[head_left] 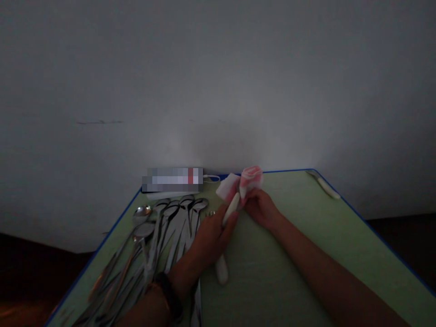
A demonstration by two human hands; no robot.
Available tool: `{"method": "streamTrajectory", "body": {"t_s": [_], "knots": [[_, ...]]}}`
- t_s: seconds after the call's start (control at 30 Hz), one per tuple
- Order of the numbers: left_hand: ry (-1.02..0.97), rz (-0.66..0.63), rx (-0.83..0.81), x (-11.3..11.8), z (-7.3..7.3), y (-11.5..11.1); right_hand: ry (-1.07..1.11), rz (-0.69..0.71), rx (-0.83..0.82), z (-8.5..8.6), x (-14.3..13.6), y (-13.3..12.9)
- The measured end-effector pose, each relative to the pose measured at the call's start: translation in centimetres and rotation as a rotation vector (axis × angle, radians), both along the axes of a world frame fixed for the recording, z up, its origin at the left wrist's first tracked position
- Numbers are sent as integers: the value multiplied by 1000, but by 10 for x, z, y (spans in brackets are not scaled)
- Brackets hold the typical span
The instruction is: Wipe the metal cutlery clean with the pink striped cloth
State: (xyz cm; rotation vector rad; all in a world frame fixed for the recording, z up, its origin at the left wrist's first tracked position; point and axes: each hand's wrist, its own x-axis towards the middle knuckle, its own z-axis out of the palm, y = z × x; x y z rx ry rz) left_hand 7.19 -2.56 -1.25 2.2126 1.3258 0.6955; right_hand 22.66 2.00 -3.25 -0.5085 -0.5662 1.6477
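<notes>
My left hand is closed around the white handle of a piece of cutlery that points up and away from me. Its metal end goes into a pink and white cloth, so its kind is hidden. Pinched in my right hand, the cloth is folded about that end. Under my left hand lies another white handle on the table, and fork tines show just beyond my knuckles.
Many metal spoons and other cutlery lie piled on the left of the green table. A blurred-out box with a white cord stands by the wall. Another white-handled utensil rests at the far right edge.
</notes>
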Motion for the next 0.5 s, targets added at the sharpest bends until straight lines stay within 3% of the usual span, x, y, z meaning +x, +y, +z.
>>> {"method": "streamTrajectory", "body": {"t_s": [0.13,0.33,0.5], "knots": [[21,9,-8,0,2,0,82,-46,-21,2,2,3],[-55,-71,5,-4,7,-5,-68,-38,-19,-2,1,0],[24,-4,-12,-2,2,-3,-142,-92,69,1,1,-2]]}}
